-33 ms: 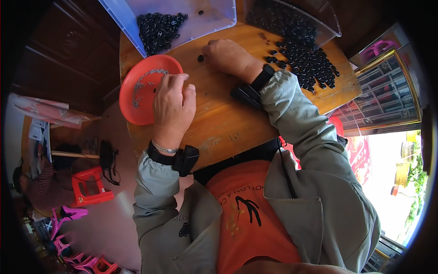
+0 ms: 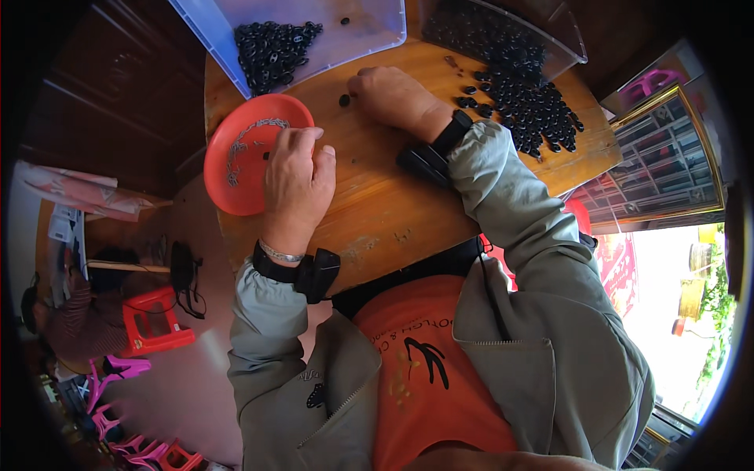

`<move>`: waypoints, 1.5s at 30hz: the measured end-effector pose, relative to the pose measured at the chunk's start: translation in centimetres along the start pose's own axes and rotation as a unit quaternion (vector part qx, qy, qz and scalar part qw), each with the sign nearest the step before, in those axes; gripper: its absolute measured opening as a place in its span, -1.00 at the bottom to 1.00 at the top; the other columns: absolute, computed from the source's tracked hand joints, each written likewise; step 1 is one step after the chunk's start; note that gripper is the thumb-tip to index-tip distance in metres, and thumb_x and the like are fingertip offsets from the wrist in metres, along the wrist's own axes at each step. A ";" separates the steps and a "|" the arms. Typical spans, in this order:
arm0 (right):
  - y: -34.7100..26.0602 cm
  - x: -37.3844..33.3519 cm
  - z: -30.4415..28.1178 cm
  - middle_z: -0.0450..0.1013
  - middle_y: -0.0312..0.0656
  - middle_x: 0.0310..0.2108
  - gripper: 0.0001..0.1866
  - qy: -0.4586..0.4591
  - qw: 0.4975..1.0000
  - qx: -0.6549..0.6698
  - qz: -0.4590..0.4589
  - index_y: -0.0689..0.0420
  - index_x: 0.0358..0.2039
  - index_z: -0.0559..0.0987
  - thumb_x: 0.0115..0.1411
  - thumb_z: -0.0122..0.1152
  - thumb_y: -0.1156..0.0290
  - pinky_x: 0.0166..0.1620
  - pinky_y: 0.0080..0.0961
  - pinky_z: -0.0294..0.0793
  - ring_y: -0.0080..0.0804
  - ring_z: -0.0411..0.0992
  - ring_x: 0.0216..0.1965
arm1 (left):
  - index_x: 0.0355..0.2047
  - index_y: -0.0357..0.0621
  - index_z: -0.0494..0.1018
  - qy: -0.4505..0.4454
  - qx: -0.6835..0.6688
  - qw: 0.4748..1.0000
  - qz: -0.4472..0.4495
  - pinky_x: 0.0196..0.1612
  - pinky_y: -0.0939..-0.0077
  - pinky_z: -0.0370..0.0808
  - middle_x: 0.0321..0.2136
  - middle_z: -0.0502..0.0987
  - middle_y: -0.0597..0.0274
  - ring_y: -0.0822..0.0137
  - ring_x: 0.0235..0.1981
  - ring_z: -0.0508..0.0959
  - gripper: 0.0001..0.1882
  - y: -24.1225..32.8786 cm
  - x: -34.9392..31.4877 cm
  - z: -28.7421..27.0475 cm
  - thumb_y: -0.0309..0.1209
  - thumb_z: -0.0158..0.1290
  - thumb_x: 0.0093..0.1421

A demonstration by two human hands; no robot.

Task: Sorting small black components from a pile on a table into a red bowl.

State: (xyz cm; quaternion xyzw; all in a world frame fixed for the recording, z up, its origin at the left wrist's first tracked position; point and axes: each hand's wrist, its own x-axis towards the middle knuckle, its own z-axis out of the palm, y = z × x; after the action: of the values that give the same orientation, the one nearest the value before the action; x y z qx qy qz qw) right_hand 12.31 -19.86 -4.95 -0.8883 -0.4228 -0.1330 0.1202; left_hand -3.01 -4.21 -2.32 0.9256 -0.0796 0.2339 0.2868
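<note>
My left hand (image 2: pixel 297 177) is over the right side of an orange plate (image 2: pixel 236 202), its fingers curled. Whatever it may hold is hidden. A small dark bit (image 2: pixel 266 155) shows by its fingertips. On the plate lie small silvery metal pieces (image 2: pixel 233 161), mostly in a curved line. My right hand (image 2: pixel 397 98) rests on the wooden table (image 2: pixel 377 200) with fingers bent inward, so their tips cannot be seen. Close to its left side is a small round black piece (image 2: pixel 344 100).
A clear plastic bin (image 2: pixel 365 53) at the back holds a heap of oval black pieces (image 2: pixel 275 55). At the back right, black pieces (image 2: pixel 542 118) spread from a clear container (image 2: pixel 561 47). Behind to the left are a red stool (image 2: pixel 157 320) and another person (image 2: pixel 78 322).
</note>
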 end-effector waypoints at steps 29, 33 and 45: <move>-4.7 -1.5 -4.1 0.49 -0.36 -0.43 -0.82 -0.097 0.753 0.648 0.058 0.23 -0.25 0.53 0.20 0.13 0.40 -0.29 -0.72 0.42 -0.69 0.42 -0.41 | -0.47 -0.23 0.31 -0.018 -0.218 0.967 -0.133 -0.55 0.32 0.29 -0.70 0.34 0.01 0.12 -0.65 0.40 -0.88 -1.1 0.2 -0.3 -0.44 -0.08 0.16; -4.7 -1.5 -4.1 0.50 -0.35 -0.43 -0.83 -0.092 0.772 0.626 0.051 0.24 -0.28 0.54 0.20 0.12 0.40 -0.28 -0.71 0.42 -0.68 0.42 -0.40 | -0.47 -0.23 0.31 -0.008 -0.186 0.975 -0.123 -0.54 0.33 0.29 -0.70 0.33 0.04 0.19 -0.66 0.39 -0.87 -1.3 0.2 -0.3 -0.43 -0.08 0.15; -6.1 -0.6 -4.5 0.51 -0.29 -0.51 -0.86 0.028 0.909 0.416 0.016 0.24 -0.36 0.55 0.12 0.20 0.43 -0.30 -0.63 0.42 -0.65 0.42 -0.41 | -0.51 -0.19 0.35 0.116 -0.370 0.911 -0.141 -0.57 0.72 0.22 -0.70 0.31 0.42 0.62 -0.65 0.27 -0.85 -2.8 1.3 -2.2 -0.44 -0.10 0.19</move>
State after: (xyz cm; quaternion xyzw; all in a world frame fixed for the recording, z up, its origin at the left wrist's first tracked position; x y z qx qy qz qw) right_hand 6.57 -17.95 -0.34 -0.7601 -0.4221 0.0319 0.4930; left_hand -1.90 -0.72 -1.45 0.7207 0.0052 0.2507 0.6463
